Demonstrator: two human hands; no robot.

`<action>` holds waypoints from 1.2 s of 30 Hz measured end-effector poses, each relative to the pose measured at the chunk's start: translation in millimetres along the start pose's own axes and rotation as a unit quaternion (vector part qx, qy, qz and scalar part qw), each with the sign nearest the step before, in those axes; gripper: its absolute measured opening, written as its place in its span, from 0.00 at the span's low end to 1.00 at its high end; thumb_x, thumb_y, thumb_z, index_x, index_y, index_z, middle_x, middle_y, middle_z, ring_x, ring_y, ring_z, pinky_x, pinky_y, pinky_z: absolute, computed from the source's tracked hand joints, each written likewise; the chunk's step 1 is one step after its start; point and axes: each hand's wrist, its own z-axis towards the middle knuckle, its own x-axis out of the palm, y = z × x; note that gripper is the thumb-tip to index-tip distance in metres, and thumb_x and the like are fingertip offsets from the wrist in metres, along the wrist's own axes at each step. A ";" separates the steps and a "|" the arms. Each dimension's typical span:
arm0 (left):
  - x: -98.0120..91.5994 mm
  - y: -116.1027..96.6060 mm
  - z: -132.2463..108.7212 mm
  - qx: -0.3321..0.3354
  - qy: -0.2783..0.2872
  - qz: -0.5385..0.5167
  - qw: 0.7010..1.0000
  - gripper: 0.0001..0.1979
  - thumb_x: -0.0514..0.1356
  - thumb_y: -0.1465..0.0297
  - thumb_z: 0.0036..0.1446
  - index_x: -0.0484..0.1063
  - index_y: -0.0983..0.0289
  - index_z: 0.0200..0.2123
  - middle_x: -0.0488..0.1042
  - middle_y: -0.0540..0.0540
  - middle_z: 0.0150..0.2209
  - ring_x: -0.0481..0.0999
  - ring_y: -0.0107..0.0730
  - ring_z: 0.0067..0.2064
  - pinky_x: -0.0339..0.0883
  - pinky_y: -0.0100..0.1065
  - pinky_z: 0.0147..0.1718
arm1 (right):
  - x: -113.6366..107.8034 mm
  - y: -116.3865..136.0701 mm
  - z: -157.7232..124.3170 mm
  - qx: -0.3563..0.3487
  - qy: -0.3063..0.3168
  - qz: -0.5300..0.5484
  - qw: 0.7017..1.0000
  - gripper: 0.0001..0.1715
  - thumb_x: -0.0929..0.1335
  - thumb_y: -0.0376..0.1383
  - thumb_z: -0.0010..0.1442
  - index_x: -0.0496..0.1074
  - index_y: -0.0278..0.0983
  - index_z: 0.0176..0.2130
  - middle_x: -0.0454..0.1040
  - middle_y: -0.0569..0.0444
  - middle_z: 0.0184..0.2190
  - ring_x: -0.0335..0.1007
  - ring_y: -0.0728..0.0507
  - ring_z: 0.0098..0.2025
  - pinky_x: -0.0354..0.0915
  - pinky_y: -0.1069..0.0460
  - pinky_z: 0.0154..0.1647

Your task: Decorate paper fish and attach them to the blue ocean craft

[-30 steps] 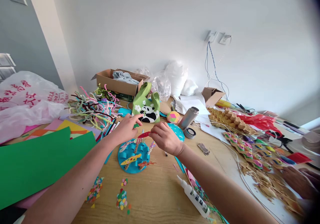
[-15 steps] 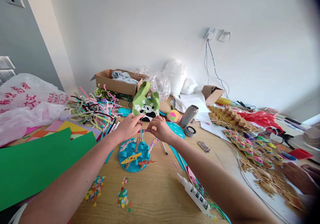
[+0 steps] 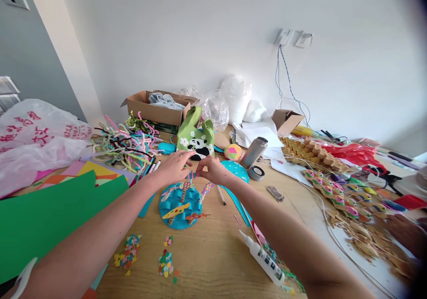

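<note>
A round blue paper craft [image 3: 180,219] with curled blue strips lies on the table in front of me. Small paper fish stand on short posts over it, among them a yellow spotted fish [image 3: 176,211] and an orange one [image 3: 196,217]. At its far side, a small striped piece [image 3: 191,175] in blue and pink shows between my hands. My left hand [image 3: 174,165] curls its fingers at the left end of that piece. My right hand [image 3: 213,170] pinches at the right end; its fingertips partly hide what they grip.
Behind my hands stands a green panda bag [image 3: 190,132], with a metal bottle [image 3: 254,153] to its right. A glue bottle [image 3: 263,259] and paper confetti [image 3: 166,263] lie nearer. Green sheets [image 3: 60,219] cover the left. Another person's hand [image 3: 403,232] is at far right.
The view has shifted slightly, so the things at right sit a little farther right. My hands stay over the far side of the blue craft, nearly still.
</note>
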 end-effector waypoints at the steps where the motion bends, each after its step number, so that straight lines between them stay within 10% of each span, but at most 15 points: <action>1: 0.1 0.6 0.4 0.001 0.000 -0.002 1.000 0.31 0.54 0.76 0.53 0.60 0.66 0.62 0.78 0.58 0.47 0.67 0.44 0.58 0.60 0.45 0.57 | -0.2 0.5 -0.6 0.002 0.003 -0.001 1.000 0.05 0.76 0.29 0.51 0.78 0.37 0.28 0.79 0.54 0.30 0.69 0.41 0.43 0.57 0.47 0.45; 15: 7.5 7.5 0.0 0.045 0.012 0.004 0.999 0.33 0.60 0.67 0.56 0.57 0.64 0.64 0.78 0.58 0.48 0.62 0.46 0.64 0.54 0.49 0.63 | 0.0 -4.7 4.3 0.004 0.001 0.004 1.000 0.04 0.76 0.29 0.51 0.78 0.37 0.28 0.78 0.54 0.27 0.68 0.42 0.40 0.58 0.49 0.42; 36: 19.4 10.5 7.3 0.035 -0.016 0.017 0.999 0.35 0.59 0.79 0.50 0.60 0.59 0.62 0.79 0.52 0.40 0.70 0.44 0.55 0.58 0.46 0.58 | 0.2 -7.2 7.9 0.025 0.005 0.041 0.999 0.04 0.75 0.29 0.51 0.78 0.36 0.27 0.78 0.54 0.27 0.68 0.46 0.33 0.57 0.52 0.36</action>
